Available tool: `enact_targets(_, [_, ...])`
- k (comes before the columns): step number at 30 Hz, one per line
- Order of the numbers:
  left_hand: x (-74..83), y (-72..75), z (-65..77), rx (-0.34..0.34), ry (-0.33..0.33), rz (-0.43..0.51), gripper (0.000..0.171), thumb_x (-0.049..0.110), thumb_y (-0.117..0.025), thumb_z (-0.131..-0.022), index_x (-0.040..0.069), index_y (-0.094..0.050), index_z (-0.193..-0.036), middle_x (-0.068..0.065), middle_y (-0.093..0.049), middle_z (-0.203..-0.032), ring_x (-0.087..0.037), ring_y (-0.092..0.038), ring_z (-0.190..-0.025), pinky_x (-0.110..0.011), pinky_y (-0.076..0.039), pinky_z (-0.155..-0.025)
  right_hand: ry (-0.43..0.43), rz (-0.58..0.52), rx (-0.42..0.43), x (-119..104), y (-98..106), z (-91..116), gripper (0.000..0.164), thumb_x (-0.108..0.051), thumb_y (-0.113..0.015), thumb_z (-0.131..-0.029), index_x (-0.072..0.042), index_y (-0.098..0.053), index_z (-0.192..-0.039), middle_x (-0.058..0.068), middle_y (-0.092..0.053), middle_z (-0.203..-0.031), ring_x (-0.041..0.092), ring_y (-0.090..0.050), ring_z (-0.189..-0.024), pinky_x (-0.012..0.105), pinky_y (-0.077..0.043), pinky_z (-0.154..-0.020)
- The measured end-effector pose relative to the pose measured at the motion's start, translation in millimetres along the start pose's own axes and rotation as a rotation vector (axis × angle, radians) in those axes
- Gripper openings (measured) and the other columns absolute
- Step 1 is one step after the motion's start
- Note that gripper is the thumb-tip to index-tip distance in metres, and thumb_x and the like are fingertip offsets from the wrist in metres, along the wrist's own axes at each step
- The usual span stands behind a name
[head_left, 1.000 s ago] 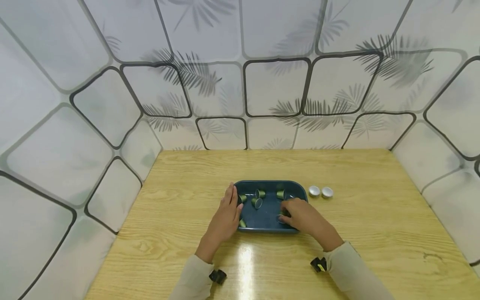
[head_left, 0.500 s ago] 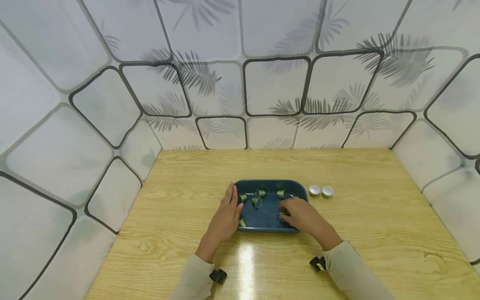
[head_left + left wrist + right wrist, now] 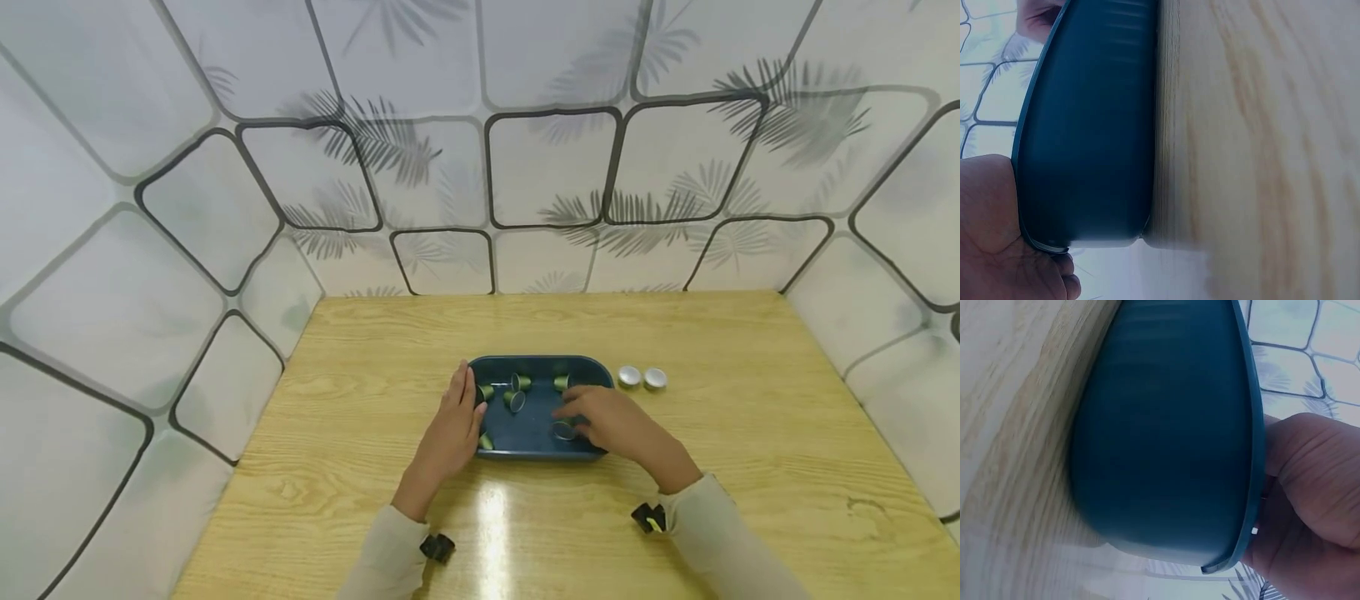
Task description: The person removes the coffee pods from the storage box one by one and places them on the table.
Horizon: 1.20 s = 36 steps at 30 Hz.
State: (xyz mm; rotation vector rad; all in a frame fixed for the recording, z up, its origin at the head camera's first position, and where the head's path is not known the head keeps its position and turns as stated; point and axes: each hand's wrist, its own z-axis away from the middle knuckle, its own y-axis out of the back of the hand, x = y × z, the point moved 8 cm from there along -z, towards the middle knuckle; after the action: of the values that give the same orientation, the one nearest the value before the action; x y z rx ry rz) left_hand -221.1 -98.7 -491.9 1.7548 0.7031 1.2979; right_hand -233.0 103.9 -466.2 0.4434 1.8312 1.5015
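A dark blue tray [image 3: 532, 448] sits on the table with several small green coffee capsules inside. My left hand [image 3: 448, 429] grips its left rim, fingers along the outside and thumb over the inner side. In the left wrist view, the palm and thumb base [image 3: 988, 206] lie at the rim. Over the right part of the tray, my right hand [image 3: 618, 423] has its fingers apart around one capsule [image 3: 564, 430], whose pale round face shows. Another capsule [image 3: 562, 382] lies just behind that hand. The right wrist view shows the tray wall [image 3: 1160, 431], which hides the capsules.
Two small round white cups [image 3: 628, 377] stand on the wooden table [image 3: 750, 400] right of the tray. More capsules [image 3: 514, 402] lie in the tray's left half, one partly behind the left thumb. A patterned wall [image 3: 555, 167] borders the table at the back and sides.
My right hand has moved slightly right and its fingers have spread, letting go of the capsule, which shows more fully now. The left hand and tray stay in place.
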Motion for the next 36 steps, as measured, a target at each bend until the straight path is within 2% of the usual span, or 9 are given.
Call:
enact_targets(5, [-0.3,-0.5,0.0,-0.003,0.001,0.006,0.062,0.025,-0.037,-0.113,-0.007,-0.011,-0.159,-0.020,-0.001,-0.169,-0.036,-0.008,-0.155,-0.056,-0.020,-0.120,0.041,-0.049,-0.060,0,-6,0,0.036,0.009,-0.077,-0.083,-0.010,-0.079,-0.114,0.013,-0.070,-0.122,0.032,-0.067,-0.111,0.043,-0.059,-0.084])
enact_targets(13, [2.2,1.5,0.4,0.002,0.000,0.012,0.062,0.024,-0.038,-0.112,-0.008,-0.013,-0.158,-0.021,-0.002,-0.168,-0.036,-0.009,-0.155,-0.056,-0.020,-0.121,0.019,-0.070,-0.076,2,-14,-3,0.029,0.005,-0.076,-0.086,-0.009,-0.079,-0.111,0.003,-0.075,-0.108,0.025,-0.070,-0.101,0.041,-0.059,-0.083])
enact_targets(18, [3.0,2.5,0.8,0.001,0.006,0.009,0.062,0.025,-0.038,-0.112,-0.009,-0.013,-0.158,-0.022,-0.002,-0.168,-0.035,-0.008,-0.155,-0.055,-0.020,-0.121,-0.044,-0.066,-0.078,4,-15,-5,0.021,-0.006,-0.079,-0.088,-0.008,-0.079,-0.109,0.004,-0.076,-0.106,0.024,-0.071,-0.098,0.040,-0.059,-0.081])
enact_targets(22, [2.9,2.2,0.7,-0.001,0.006,0.010,0.062,0.025,-0.038,-0.112,-0.008,-0.012,-0.158,-0.021,-0.002,-0.169,-0.034,-0.008,-0.155,-0.055,-0.020,-0.121,-0.089,-0.025,-0.064,4,-13,-6,0.018,-0.017,-0.081,-0.088,-0.010,-0.079,-0.105,0.002,-0.076,-0.099,0.021,-0.071,-0.089,0.038,-0.058,-0.075])
enact_targets(30, [1.4,0.4,0.1,-0.002,0.001,0.008,0.062,0.025,-0.037,-0.113,-0.009,-0.012,-0.158,-0.022,-0.002,-0.168,-0.036,-0.009,-0.155,-0.056,-0.021,-0.120,-0.150,0.048,-0.047,8,-13,-8,0.019,-0.028,-0.081,-0.087,-0.011,-0.078,-0.097,-0.003,-0.071,-0.084,0.015,-0.066,-0.075,0.034,-0.055,-0.065])
enact_targets(32, [1.4,0.3,-0.2,-0.002,0.002,0.013,0.062,0.025,-0.037,-0.113,-0.009,-0.012,-0.158,-0.022,-0.003,-0.168,-0.036,-0.008,-0.155,-0.056,-0.020,-0.121,-0.153,0.074,-0.028,8,-13,-7,0.026,-0.031,-0.082,-0.087,-0.010,-0.077,-0.101,0.000,-0.070,-0.089,0.017,-0.066,-0.077,0.035,-0.055,-0.066])
enact_targets(36, [2.8,1.9,0.2,-0.002,0.004,0.017,0.063,0.026,-0.036,-0.113,-0.008,-0.011,-0.158,-0.022,-0.002,-0.168,-0.033,-0.006,-0.155,-0.055,-0.019,-0.121,-0.124,0.113,0.025,8,-12,-5,0.045,-0.035,-0.084,-0.084,-0.010,-0.073,-0.120,0.007,-0.070,-0.109,0.022,-0.069,-0.092,0.039,-0.058,-0.075])
